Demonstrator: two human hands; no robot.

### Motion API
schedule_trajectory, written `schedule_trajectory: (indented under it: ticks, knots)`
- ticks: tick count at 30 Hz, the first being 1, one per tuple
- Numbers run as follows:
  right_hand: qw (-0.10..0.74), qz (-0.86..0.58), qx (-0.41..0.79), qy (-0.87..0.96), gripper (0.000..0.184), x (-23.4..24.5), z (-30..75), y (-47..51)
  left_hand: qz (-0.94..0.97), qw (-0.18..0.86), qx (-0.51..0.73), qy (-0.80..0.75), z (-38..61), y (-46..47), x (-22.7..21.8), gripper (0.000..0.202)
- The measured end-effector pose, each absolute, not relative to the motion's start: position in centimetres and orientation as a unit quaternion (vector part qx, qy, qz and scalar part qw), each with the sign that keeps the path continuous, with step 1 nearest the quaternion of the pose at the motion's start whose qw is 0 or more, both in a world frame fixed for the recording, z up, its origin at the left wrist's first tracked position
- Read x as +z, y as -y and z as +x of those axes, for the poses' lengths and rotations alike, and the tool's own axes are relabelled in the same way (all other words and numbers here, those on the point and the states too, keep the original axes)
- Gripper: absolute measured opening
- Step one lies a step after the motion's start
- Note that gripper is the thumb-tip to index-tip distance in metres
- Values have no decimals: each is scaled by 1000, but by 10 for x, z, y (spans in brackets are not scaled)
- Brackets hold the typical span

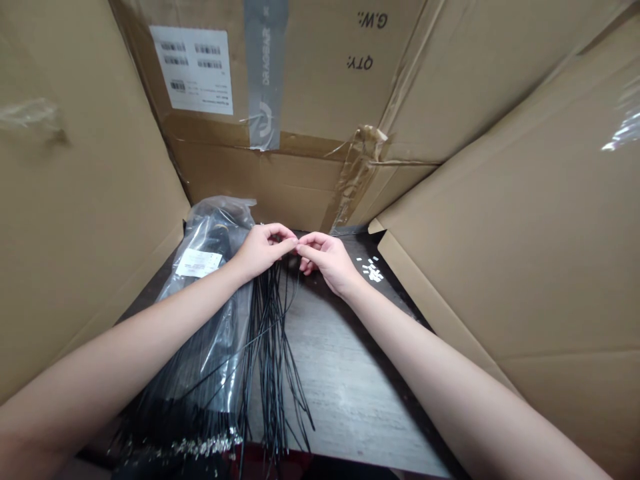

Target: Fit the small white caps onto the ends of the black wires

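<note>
Thin black insulated wires (270,347) hang in a loose sheaf from just under the person's hands, their lower ends running out past the near edge of view. At far left, a tan corrugated cardboard flap (75,200) stands as a wall, and near its foot lies a clear plastic bag (213,233) bearing a white printed label (199,263). The bag is packed with more dark wires, and a band of silvery crimped ends (200,447) bunches along its near side. Moving right, the left hand (263,252) sits above the top of the sheaf, its thumb and forefinger closed in a narrow grip that meets the right hand (325,261), which is pinched just as narrowly; whatever passes between them is too small to tell. Beyond them, a small scatter of white pieces (373,270) rests on the grey wood-grain tabletop (345,380), and a second tan cardboard flap (500,200) closes the far right. As things lie, the bag holds a full load of wires, and only a few white pieces sit apart.
</note>
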State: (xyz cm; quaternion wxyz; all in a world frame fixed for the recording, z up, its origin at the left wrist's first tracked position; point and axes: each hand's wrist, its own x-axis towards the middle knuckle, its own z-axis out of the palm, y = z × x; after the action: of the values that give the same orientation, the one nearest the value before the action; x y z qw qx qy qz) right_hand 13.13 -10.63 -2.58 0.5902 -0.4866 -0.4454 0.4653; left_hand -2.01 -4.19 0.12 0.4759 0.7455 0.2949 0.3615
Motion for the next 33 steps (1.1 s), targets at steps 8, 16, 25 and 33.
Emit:
schedule_trajectory:
  ticks: [8, 16, 25, 33]
  knots:
    - [584, -483, 466, 457, 25, -27, 132, 107, 745, 486, 349, -295, -20, 44, 4, 20]
    - [588, -474, 476, 450, 26, -26, 132, 106, 730, 528, 335, -277, -20, 45, 6, 18]
    - [594, -468, 486, 438, 28, -27, 133, 105, 731, 530, 334, -269, -19, 45, 5, 19]
    - [593, -463, 474, 458, 29, -25, 132, 105, 735, 525, 341, -260, -20, 45, 4, 23]
